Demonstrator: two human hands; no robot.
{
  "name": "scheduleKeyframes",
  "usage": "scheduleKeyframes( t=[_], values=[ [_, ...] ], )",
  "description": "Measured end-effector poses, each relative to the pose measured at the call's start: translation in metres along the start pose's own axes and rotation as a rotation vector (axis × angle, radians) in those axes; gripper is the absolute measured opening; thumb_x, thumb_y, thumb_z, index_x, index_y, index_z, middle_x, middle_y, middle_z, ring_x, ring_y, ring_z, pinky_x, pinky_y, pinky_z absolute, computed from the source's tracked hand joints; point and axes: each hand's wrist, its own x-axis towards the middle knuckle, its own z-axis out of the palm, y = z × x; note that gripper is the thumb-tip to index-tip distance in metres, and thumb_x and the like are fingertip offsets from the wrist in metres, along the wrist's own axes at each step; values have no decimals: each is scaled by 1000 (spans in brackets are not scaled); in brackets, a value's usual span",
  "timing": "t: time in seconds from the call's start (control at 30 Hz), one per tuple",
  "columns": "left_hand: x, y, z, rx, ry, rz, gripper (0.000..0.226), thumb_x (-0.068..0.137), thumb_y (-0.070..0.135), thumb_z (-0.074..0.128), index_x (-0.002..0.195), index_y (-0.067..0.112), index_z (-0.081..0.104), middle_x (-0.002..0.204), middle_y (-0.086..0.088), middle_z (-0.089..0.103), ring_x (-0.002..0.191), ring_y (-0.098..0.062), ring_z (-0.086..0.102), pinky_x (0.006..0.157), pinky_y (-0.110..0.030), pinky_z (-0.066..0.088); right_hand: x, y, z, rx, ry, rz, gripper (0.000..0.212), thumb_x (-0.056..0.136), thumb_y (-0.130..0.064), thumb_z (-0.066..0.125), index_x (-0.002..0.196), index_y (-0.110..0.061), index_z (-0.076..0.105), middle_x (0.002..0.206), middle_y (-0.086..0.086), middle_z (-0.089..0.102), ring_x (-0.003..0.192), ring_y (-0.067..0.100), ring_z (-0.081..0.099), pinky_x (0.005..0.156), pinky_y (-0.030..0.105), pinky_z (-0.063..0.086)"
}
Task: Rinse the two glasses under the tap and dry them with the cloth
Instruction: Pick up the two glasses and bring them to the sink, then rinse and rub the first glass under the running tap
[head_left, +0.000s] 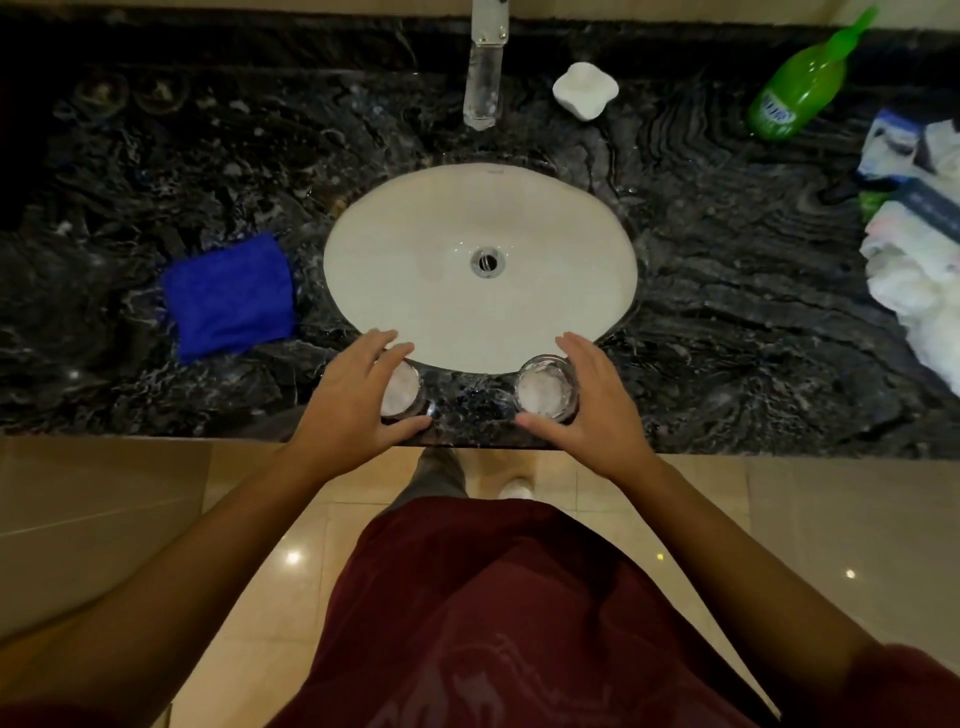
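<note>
Two clear glasses stand upright on the dark marble counter (727, 322) near its front edge, just in front of the white oval sink (415, 249). My left hand (353, 400) reaches around the left glass (402, 389), fingers spread and nearly straight, partly hiding it. My right hand (597, 400) frames the right glass (545, 389) the same way, thumb at its near side and fingers at its far right. Whether either hand touches its glass I cannot tell. A folded blue cloth (228, 296) lies left of the sink. The chrome tap (485, 67) stands behind the basin with no water running.
A white soap dish (584, 91) sits right of the tap. A green bottle (802, 85) lies at the back right. Boxes and white packets (914, 208) are piled at the counter's right end. Beige floor tiles lie below the counter edge.
</note>
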Motion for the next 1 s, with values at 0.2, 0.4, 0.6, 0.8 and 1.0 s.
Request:
scheduleKeyframes(
  t=[0.2,0.4,0.6,0.8,1.0],
  values=[
    [16,67,24,-147,-60,97,96,87,60,75,161,16,32,167,-7,33,157,-27,24,127,-41,21,2,61,-32,-198,233,152,66,101,-52,47,155,-15,46,167,13,35,155,32,29,123,55,30],
    [46,106,62,-387,-98,-12,112,78,54,86,164,21,22,169,-1,28,155,-19,26,124,-33,23,-18,111,-17,-471,163,153,63,105,-51,39,161,-22,38,171,13,27,160,35,17,127,59,15],
    [48,121,85,-569,-77,-152,119,74,48,91,165,26,19,163,1,40,147,-11,37,119,-33,32,-16,125,-5,-540,219,138,62,108,-53,34,162,-24,34,172,11,26,160,34,17,128,58,14],
    [58,125,97,-571,-28,-172,102,72,42,94,156,24,38,151,0,52,138,-19,50,116,-42,42,-15,130,-4,-551,254,116,61,108,-50,41,163,-26,32,173,9,25,161,32,15,129,56,11],
    [91,112,67,-734,43,-246,91,69,45,95,144,35,44,128,12,67,117,1,62,96,-12,46,-10,103,-18,-456,167,237,59,100,-38,58,155,-17,48,168,17,32,158,38,23,126,61,22]
  ],
)
